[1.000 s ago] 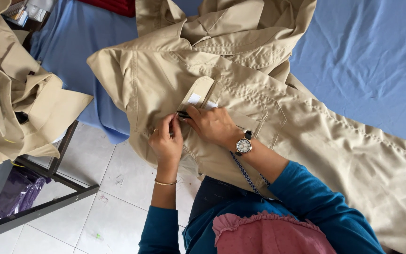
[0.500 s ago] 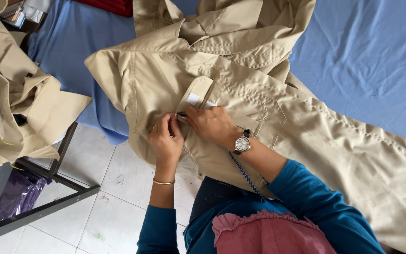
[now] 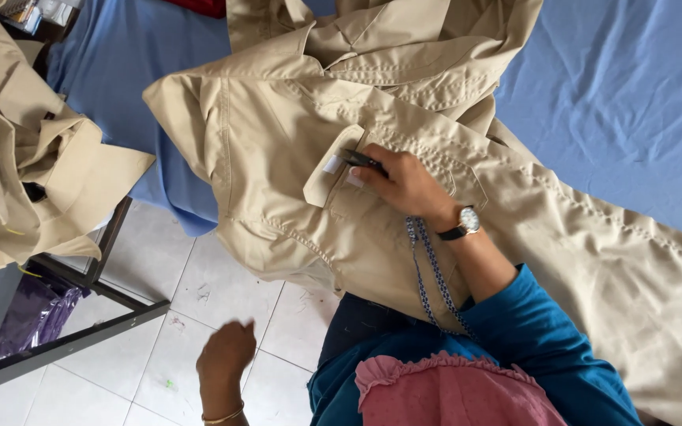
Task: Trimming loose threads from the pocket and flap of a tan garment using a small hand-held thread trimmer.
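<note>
A beige shirt [image 3: 294,150] lies spread over a blue cloth, its lower part hanging off the edge toward me. My right hand [image 3: 404,185], with a wristwatch, rests on the shirt's chest pocket and holds a small dark cutting tool [image 3: 361,159] against the raised pocket flap [image 3: 333,166]. A white patch shows under the flap. My left hand [image 3: 226,359], wearing a thin gold bangle, hangs low over the tiled floor, away from the shirt, loosely curled and holding nothing I can see.
A heap of more beige garments [image 3: 25,181] sits on a dark-framed stand at the left. The blue cloth [image 3: 617,102] covers the surface to the right. White floor tiles [image 3: 159,331] lie below. A blue-and-white cord [image 3: 432,272] hangs from my neck.
My left hand has let go of the pocket and dropped down toward the floor. My right hand stays at the pocket flap with the tool.
</note>
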